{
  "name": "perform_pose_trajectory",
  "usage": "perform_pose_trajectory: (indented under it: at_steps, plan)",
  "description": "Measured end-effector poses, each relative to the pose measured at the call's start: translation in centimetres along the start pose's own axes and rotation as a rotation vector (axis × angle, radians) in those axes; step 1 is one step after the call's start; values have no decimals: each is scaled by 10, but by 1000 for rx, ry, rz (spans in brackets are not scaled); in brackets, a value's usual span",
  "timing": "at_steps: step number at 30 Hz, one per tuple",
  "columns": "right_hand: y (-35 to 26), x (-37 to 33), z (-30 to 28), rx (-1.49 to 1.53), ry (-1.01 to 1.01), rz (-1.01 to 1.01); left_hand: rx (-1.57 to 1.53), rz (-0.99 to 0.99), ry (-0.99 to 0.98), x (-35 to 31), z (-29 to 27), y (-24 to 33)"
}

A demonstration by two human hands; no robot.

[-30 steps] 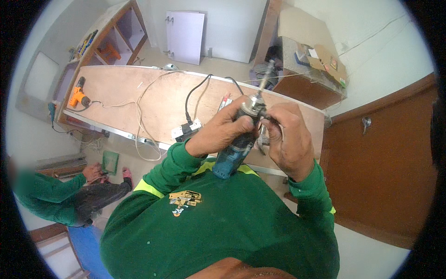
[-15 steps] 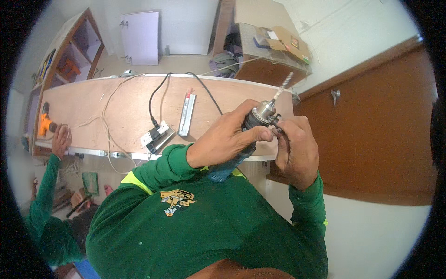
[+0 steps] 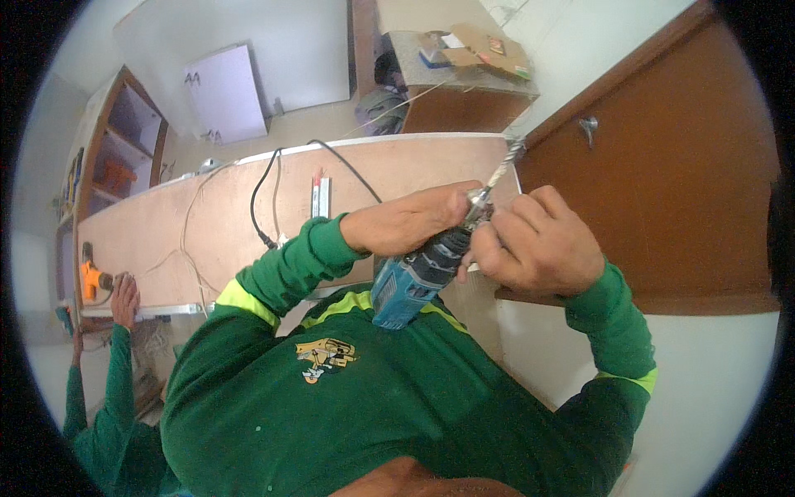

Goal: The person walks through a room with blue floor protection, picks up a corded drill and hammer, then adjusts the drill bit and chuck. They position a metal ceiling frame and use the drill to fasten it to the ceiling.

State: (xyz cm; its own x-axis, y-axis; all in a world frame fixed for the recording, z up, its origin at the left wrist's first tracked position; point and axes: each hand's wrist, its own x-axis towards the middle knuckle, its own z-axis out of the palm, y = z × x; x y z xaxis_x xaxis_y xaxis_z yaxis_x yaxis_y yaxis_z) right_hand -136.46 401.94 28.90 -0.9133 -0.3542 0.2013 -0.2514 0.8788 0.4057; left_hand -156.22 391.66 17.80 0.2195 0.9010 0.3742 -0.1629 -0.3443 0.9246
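Note:
A blue and black power drill (image 3: 404, 286) leans against my green shirt, its metal chuck (image 3: 477, 201) pointing up and to the right. A long spiral drill bit (image 3: 503, 166) sticks out of the chuck. My left hand (image 3: 418, 218) is closed at the chuck, its back across the top of the drill's front end. At the chuck's right side, the curled fingers of my right hand (image 3: 537, 244) pinch a small dark chuck key, mostly hidden now by the fingers.
A long wooden panel (image 3: 224, 215) lies behind the drill, with cords and a narrow red-and-white box (image 3: 320, 197) on it. At far left, a co-worker's hand (image 3: 124, 300) is beside an orange power tool (image 3: 93, 277). A brown door (image 3: 662, 207) stands right.
My left hand has shifted from the drill's body up to its chuck. My right hand has turned and moved a little right, elbow farther out. More of the blue drill body shows.

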Motion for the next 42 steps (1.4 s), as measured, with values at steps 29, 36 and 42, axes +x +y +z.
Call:
perform_pose_trajectory:
  at_steps: [29, 36, 42]
  plan:
    - [34, 14, 74, 147, 256, -141, 134, -163, 534, -5, 22, 7]
    - [65, 17, 24, 81, 278, -229, 6, -352, 500, 7, 5, 37]
    - [37, -51, 107, 659, 535, 578, -628, -63, 727, -5, 12, 82]
